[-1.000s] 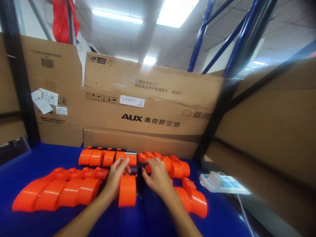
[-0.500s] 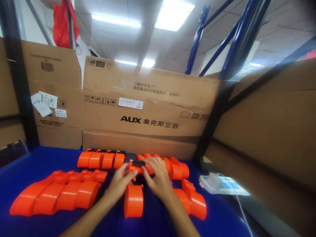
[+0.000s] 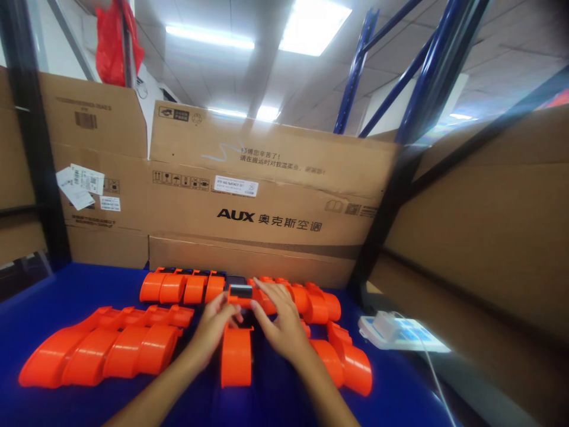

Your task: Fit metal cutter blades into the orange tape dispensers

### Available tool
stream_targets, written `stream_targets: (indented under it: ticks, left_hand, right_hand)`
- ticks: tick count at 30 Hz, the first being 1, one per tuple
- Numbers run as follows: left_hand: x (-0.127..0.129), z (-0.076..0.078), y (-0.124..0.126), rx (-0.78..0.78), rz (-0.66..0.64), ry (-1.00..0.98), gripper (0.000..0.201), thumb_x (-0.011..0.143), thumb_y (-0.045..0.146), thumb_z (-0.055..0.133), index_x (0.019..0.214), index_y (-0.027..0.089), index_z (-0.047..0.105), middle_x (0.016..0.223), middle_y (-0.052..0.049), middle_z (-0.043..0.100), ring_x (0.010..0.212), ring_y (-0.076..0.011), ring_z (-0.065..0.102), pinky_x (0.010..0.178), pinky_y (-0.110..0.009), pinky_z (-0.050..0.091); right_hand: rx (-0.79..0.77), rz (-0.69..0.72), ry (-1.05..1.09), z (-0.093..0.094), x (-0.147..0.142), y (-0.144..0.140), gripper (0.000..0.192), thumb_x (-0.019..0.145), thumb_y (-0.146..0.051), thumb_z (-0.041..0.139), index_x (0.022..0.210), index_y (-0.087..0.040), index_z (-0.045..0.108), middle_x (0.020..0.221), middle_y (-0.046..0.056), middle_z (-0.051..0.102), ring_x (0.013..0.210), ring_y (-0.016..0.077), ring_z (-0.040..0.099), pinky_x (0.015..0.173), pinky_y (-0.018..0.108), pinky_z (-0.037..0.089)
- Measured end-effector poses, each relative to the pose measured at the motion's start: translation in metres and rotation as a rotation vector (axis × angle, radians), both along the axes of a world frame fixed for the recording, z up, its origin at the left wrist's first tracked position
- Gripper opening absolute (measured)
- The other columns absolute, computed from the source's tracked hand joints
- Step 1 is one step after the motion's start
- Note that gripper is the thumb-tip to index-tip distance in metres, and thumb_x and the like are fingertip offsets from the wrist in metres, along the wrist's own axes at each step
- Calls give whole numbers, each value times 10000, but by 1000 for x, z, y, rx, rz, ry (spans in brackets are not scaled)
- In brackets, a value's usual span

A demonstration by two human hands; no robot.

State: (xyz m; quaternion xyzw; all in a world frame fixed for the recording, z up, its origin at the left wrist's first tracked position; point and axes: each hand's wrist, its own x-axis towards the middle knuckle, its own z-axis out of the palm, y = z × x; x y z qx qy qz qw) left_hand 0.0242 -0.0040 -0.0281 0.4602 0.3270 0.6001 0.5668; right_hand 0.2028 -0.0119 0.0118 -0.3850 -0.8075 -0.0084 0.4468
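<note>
My left hand (image 3: 212,323) is closed around the left end of an orange plastic part shaped like a tape dispenser (image 3: 236,356). A shiny black strip (image 3: 241,290) lies across its upper end, and a wide rounded loop hangs below my fingers. My right hand (image 3: 280,317) is at the right end of that part, fingers stretched out and thumb apart; the thumb tip is close to the part's edge, and contact cannot be told. Behind the hands stands a row of similar orange parts with dark tops (image 3: 172,287).
Overlapping orange parts (image 3: 120,350) lie at left on the blue surface (image 3: 186,409). More orange parts (image 3: 317,305) sit behind my right hand, others (image 3: 355,367) beside my right forearm. A white power strip (image 3: 402,332) with a cable is at right. A cardboard panel (image 3: 275,249) borders the back.
The held part has shifted slightly left and up, and its black strip has tilted so that its face catches light. My right fingers have lifted off the strip.
</note>
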Motion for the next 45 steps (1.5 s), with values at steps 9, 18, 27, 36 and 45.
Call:
stream_targets:
  ticks: [9, 18, 27, 36, 45]
  left_hand:
    - [-12, 3, 8, -202, 143, -296, 212, 673, 336, 723, 679, 165, 598, 584, 21, 598, 512, -121, 544, 536, -239, 450]
    - [-10, 5, 5, -127, 140, -303, 187, 670, 288, 736, 663, 158, 600, 606, 6, 616, 561, -120, 549, 571, -234, 469]
    - [-10, 2, 7, -130, 133, -311, 175, 666, 277, 735, 671, 160, 605, 616, 3, 623, 571, -124, 558, 596, -243, 485]
    - [-11, 2, 7, -141, 127, -280, 225, 652, 315, 758, 667, 159, 597, 601, -3, 629, 556, -126, 557, 582, -246, 474]
    - [-10, 7, 4, -155, 134, -311, 263, 661, 343, 777, 709, 171, 584, 597, 9, 630, 553, -131, 567, 562, -249, 475]
  right_hand:
    - [-127, -238, -384, -20, -4, 11, 112, 882, -273, 619, 914, -220, 713, 1118, 107, 604, 1086, 292, 495, 911, 426, 403]
    - [-260, -180, -623, -18, -19, 5, 152, 817, -248, 680, 942, -237, 766, 1082, 123, 552, 1085, 321, 424, 917, 451, 323]
    - [-354, -117, -641, -6, -12, 5, 240, 802, -194, 671, 1002, -289, 765, 1065, 94, 535, 1040, 285, 433, 913, 427, 320]
    - [-407, -86, -699, -7, -13, 9, 268, 800, -210, 712, 1035, -328, 763, 1052, 78, 531, 1043, 277, 438, 943, 422, 309]
    - [-318, -42, -703, -11, -11, 13, 211, 827, -268, 716, 1034, -288, 751, 1072, 75, 522, 1027, 263, 451, 914, 389, 348]
